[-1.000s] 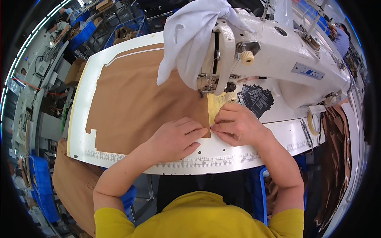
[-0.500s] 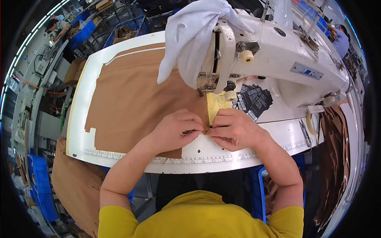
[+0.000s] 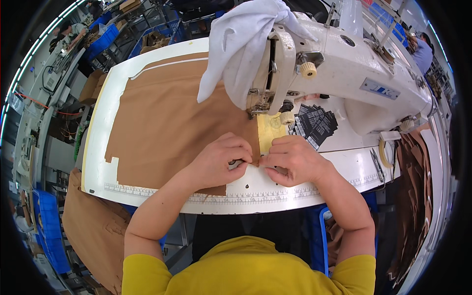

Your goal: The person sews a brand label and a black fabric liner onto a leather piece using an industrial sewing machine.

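Note:
A large brown fabric panel lies spread on the white sewing table, its right edge running under the needle area of a white sewing machine. My left hand pinches the panel's edge between thumb and forefinger, just in front of the machine's foot. Close beside it, my right hand is closed at the same edge, thumb and forefinger pinched on the fabric. The fingertips of both hands almost meet and cover the small folded bit there. A white cloth is draped over the machine's head.
Black labels lie fanned out under the machine arm. Scissors and a tape roll rest at the table's right. A printed ruler follows the front edge. Brown fabric hangs at left and right.
Both hands stay at the fabric edge with only slight finger movement. The right fingertips have shifted slightly to the right.

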Demonstrator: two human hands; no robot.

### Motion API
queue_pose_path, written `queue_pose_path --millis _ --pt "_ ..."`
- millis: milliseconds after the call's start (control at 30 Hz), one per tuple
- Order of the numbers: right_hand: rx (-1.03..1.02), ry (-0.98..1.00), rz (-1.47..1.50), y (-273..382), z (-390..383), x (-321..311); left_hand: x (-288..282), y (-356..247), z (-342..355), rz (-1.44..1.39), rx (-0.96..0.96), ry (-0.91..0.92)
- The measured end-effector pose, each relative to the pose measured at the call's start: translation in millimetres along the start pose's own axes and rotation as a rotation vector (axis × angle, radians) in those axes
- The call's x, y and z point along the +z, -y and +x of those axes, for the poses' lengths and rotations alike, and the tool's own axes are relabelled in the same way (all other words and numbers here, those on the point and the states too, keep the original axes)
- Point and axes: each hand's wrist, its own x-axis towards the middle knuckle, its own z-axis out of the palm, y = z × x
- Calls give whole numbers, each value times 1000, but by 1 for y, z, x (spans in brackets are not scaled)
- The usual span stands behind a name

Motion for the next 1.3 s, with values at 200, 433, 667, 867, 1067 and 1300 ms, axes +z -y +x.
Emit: queue_pose_path --millis 200,433,667,867,1067,1300 --pt "43 26 -29 3 2 -2 0 3 0 19 7 29" --pt "123 87 -239 26 -6 0 2 -8 2 66 9 -12" --pt "158 -42 -301 31 -14 12 12 -11 1 265 111 -54" --pt "181 -97 -277 32 -12 12 12 -8 3 351 224 -69" --pt "151 -101 -258 31 -13 12 12 -6 4 274 194 -49" --pt "113 -86 -232 27 -16 10 4 -13 -6 289 171 31"
